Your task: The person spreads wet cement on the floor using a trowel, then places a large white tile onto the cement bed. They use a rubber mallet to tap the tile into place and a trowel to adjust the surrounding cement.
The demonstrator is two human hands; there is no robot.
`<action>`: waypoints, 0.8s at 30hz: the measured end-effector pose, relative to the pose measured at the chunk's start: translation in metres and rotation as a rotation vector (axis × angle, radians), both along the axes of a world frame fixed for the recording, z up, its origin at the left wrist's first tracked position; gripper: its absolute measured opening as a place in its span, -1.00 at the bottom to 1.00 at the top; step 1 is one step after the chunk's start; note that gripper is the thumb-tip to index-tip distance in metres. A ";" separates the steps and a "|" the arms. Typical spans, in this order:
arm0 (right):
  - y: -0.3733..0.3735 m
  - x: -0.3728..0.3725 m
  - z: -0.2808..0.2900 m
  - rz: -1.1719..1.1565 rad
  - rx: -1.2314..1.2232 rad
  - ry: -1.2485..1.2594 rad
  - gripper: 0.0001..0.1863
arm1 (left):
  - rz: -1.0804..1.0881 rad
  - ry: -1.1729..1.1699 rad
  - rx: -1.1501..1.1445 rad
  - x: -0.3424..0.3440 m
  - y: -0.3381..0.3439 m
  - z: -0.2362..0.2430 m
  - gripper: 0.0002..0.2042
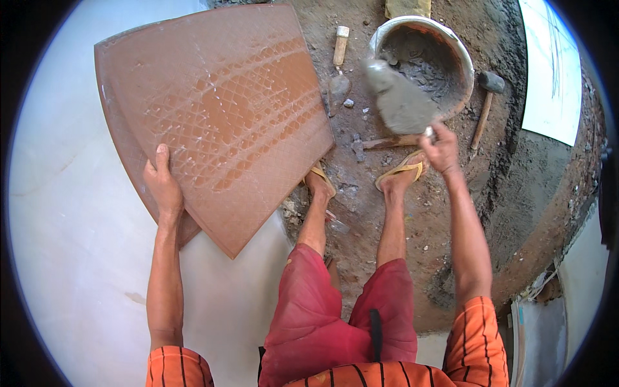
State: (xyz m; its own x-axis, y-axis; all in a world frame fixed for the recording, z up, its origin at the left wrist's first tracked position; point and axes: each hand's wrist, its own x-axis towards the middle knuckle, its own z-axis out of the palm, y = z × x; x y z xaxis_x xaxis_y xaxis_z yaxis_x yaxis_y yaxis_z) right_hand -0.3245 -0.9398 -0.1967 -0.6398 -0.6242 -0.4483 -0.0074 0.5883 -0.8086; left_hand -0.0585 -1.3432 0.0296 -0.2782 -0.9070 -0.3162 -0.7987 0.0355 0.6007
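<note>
My left hand (pixel 166 187) grips the near left edge of a large brown tile (pixel 258 148), thumb on its top face and other fingers mostly hidden. The face carries a criss-cross ridge pattern and white scuffs. Another brown tile (pixel 129 142) shows beneath it along the left side. My right hand (pixel 441 149) is closed round the handle of a trowel (pixel 406 103), whose blade is blurred and coated with grey mortar. The blade hangs over the near left rim of a round tub (pixel 465 61), which holds wet grey mortar (pixel 419 55).
A smaller trowel (pixel 340 51) lies on the soil left of the tub. A rubber mallet (pixel 491 82) rests to its right, and a hammer (pixel 387 142) lies by my feet. White tile (pixel 548 77) stands out far right. Pale smooth flooring (pixel 71 226) spreads at left.
</note>
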 end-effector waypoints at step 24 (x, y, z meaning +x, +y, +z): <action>-0.276 0.120 0.100 0.109 0.010 0.431 -0.58 | -0.023 0.144 0.041 -0.010 0.012 0.007 -0.50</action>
